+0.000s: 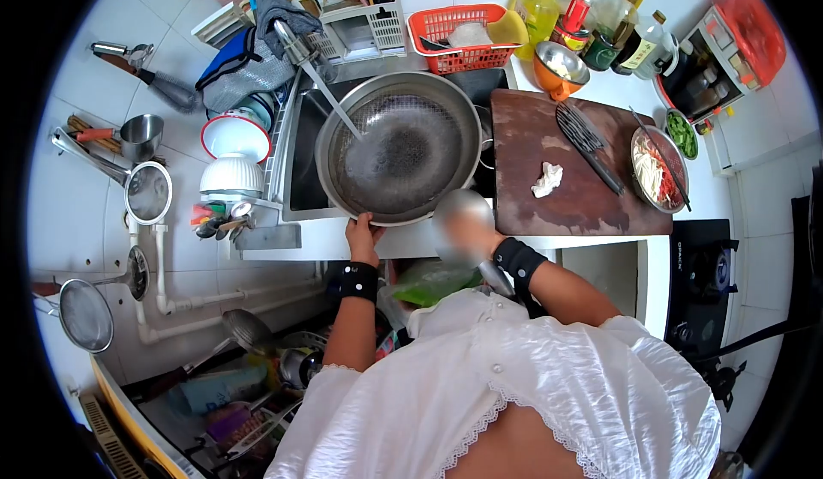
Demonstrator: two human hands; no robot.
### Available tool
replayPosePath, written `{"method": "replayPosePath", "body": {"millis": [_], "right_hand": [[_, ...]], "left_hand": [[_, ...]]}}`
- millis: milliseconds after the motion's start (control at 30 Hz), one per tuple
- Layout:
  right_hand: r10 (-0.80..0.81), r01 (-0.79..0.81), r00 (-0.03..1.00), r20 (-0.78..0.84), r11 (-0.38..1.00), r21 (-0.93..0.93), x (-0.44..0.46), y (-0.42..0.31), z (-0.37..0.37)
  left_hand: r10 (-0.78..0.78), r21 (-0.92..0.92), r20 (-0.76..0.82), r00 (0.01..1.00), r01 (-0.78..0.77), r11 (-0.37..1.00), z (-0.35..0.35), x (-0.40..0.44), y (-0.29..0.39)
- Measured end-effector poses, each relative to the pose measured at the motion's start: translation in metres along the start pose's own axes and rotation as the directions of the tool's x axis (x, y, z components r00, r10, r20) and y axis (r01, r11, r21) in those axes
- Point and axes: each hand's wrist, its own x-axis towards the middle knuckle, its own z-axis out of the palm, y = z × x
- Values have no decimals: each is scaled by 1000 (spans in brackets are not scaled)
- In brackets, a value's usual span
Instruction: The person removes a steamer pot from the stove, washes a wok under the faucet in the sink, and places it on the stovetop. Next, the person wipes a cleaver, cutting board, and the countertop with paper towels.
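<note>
A large grey wok rests over the sink, and water from the faucet runs into it. My left hand grips the wok's near rim, thumb and fingers pressed on the edge. By the lower right of the rim is my right hand, its fingers smeared by a blur. A dark grey handle shows just below that hand; whether the fingers wrap it is hidden. Black bands circle both wrists.
Right of the sink, a cutting board bears a whisk-like brush and a crumpled white cloth. A bowl of sliced vegetables stands beside it. Behind are a red basket and bottles; bowls stand left.
</note>
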Motion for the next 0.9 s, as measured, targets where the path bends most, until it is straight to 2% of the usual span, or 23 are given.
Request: {"method": "replayPosePath", "body": {"millis": [367, 567, 900], "right_hand": [[-17, 17, 1000, 17, 1000, -1, -11, 19, 0], [-70, 70, 998, 3, 997, -41, -15, 23, -1], [-72, 71, 997, -13, 997, -37, -16, 20, -1]], "left_hand": [[18, 9, 6, 1000, -18, 1000, 1, -32, 0], [54, 48, 11, 998, -55, 997, -1, -30, -5], [36, 19, 40, 999, -37, 999, -3, -25, -9]]}}
